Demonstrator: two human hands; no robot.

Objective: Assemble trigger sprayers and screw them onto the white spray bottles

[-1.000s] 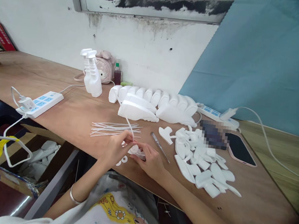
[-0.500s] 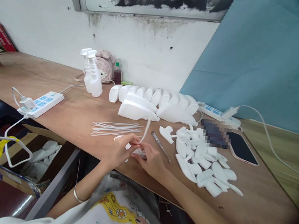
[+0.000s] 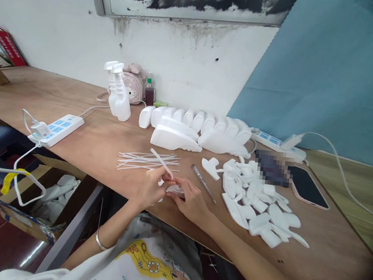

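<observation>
My left hand [image 3: 154, 186] and my right hand [image 3: 193, 201] meet near the table's front edge, fingers closed around a white trigger spray head [image 3: 176, 192], mostly hidden by them. A thin white tube [image 3: 162, 162] rises from between my fingertips, leaning to the left. Just beyond my left hand lie several loose white tubes [image 3: 133, 161]. To the right of my right hand is a slim screwdriver-like tool [image 3: 203, 183], and past it a pile of white spray head parts [image 3: 251, 192].
White bottles [image 3: 176, 136] lie in a row at the back; upright spray bottles [image 3: 121, 99] stand left of them. Power strips [image 3: 60, 129] with cords sit at both sides. A phone [image 3: 307, 186] rests at right. An open carton [image 3: 76, 186] of white parts is below left.
The thin tube has swung from leaning right to leaning left. Both hands stay together at nearly the same place. The whole view has shifted slightly.
</observation>
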